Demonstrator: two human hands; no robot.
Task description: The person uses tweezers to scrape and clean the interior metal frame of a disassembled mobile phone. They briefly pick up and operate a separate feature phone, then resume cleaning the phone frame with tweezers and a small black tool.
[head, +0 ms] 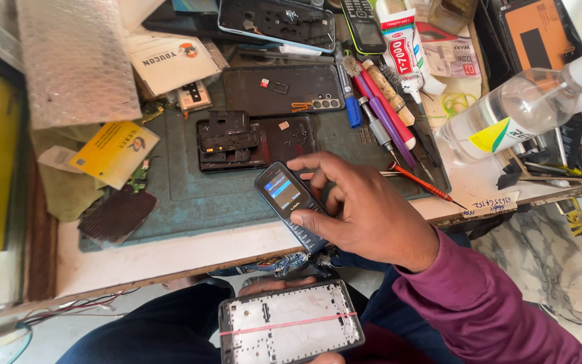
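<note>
My right hand [365, 209], in a maroon sleeve, grips a small dark keypad phone [287, 202] with a lit blue screen, thumb pressing its keys, above the front edge of the green work mat [190, 199]. Lower down, over my lap, my left hand [271, 284] holds a grey phone frame [289, 323] from underneath. Only its fingertips show past the frame's edges. A thin red band crosses the frame.
On the mat lie opened dark phone backs [281, 87] and black inner parts [227, 138]. Several pens, brushes and screwdrivers [382, 108] lie at the right beside a glue tube [399, 44]. A clear spray bottle [527, 108] lies far right. Bubble wrap [75, 61] and a yellow card [112, 152] sit left.
</note>
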